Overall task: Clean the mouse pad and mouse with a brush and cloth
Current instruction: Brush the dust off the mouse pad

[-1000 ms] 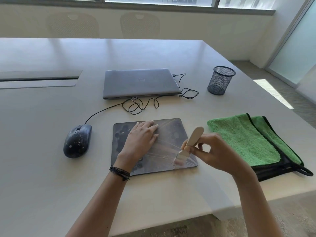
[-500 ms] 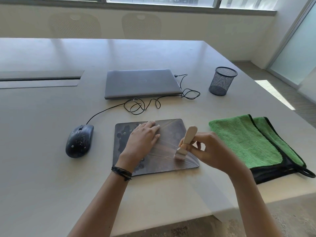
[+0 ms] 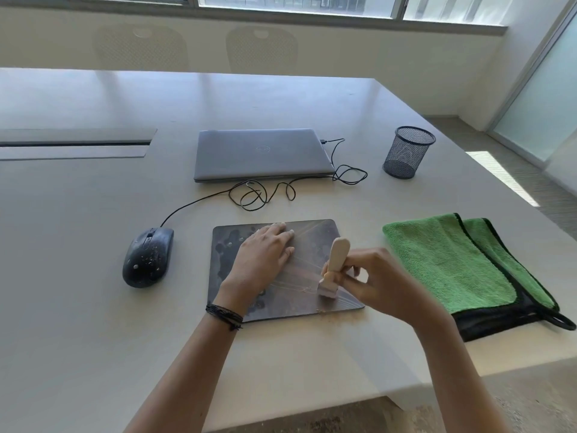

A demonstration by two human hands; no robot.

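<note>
A dark grey mouse pad (image 3: pixel 315 235) lies flat on the table, streaked and spotted with pale crumbs near its front edge. My left hand (image 3: pixel 262 257) presses flat on the pad's middle, fingers straight. My right hand (image 3: pixel 377 282) grips a small brush with a pale wooden handle (image 3: pixel 335 260); its bristles touch the pad near the front right corner. A black wired mouse (image 3: pixel 146 257), speckled with dirt, sits left of the pad. A folded green cloth with black edging (image 3: pixel 452 264) lies to the right.
A shut grey laptop (image 3: pixel 260 154) lies behind the pad, with the mouse cable (image 3: pixel 259 195) looped in front of it. A black mesh pen cup (image 3: pixel 407 151) stands at the back right. The table's front edge (image 3: pixel 312 417) runs close below my arms.
My right hand has brought the brush upright and a little toward me along the pad's right side. My left hand stays pressed on the pad.
</note>
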